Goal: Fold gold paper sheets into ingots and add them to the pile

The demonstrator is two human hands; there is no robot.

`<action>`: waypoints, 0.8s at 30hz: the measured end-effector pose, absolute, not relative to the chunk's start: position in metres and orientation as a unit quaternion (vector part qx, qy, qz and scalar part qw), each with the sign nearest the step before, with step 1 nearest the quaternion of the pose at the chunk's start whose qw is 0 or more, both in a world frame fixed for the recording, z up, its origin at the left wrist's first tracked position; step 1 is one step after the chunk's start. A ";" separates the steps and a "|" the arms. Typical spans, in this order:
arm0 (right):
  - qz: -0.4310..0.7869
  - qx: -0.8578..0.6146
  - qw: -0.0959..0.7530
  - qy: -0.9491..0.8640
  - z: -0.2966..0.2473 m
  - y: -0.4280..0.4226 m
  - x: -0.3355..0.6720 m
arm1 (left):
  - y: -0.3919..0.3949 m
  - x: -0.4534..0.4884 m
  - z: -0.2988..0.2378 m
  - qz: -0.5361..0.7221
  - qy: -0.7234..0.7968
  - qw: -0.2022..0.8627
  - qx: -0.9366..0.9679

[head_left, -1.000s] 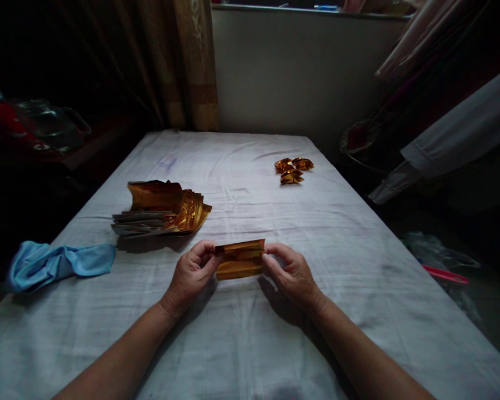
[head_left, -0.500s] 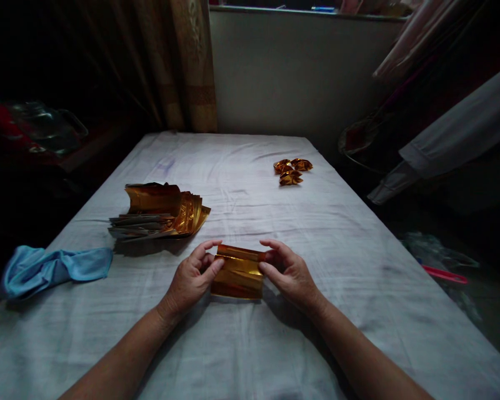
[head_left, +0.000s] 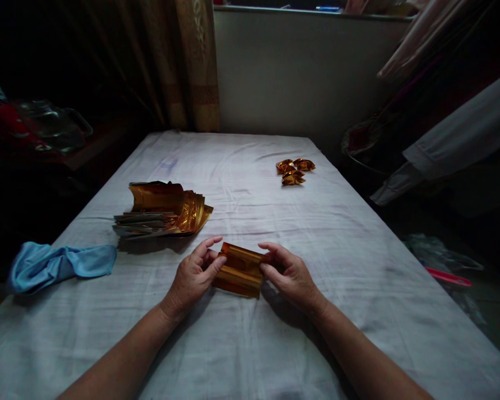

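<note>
A sheet of shiny gold foil paper (head_left: 239, 272) is held between my two hands, low over the white cloth, with creases running along its length and its edges curving up. My left hand (head_left: 196, 271) pinches its left end between thumb and fingers. At the right end, my right hand (head_left: 287, 273) grips it the same way, index finger raised. Beyond my left hand lies a loose stack of gold foil papers (head_left: 160, 211), some showing grey undersides. Farther off to the right sit 3 folded gold foil pieces (head_left: 293, 178) in a small cluster.
A blue cloth (head_left: 66, 268) lies at the left edge of the white-covered surface (head_left: 241, 350). A glass jug (head_left: 54, 125) stands in the dark at left. Clothes (head_left: 462, 128) hang on the right, above a pink-handled item (head_left: 448, 276) and clear plastic.
The foil paper has tilted slightly, its right end lower, and its surface now curves more like a trough. Both hands keep their grip. The whole view has shifted a little.
</note>
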State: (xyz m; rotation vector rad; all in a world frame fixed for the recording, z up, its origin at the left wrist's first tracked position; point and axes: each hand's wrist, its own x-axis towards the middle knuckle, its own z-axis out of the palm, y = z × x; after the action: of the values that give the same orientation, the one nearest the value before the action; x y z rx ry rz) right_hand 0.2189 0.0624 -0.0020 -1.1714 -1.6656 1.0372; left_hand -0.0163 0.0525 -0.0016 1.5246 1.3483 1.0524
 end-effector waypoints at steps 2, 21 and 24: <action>0.405 -0.463 0.414 -0.671 -0.002 0.062 0.218 | 0.053 -0.016 -0.002 0.422 0.537 0.411 0.604; -0.095 -0.339 0.372 -0.859 0.011 0.061 0.231 | 0.052 -0.026 0.014 0.355 0.344 -0.117 0.861; -0.048 -0.348 0.293 -0.889 0.005 0.054 0.232 | 0.046 -0.025 0.007 0.284 0.351 -0.093 0.887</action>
State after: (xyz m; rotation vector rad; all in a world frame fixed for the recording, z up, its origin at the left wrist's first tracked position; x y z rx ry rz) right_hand 0.2321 0.0540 0.0050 -0.9269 -2.3678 -0.1285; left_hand -0.0252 0.0458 0.0070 2.9646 1.1736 0.9500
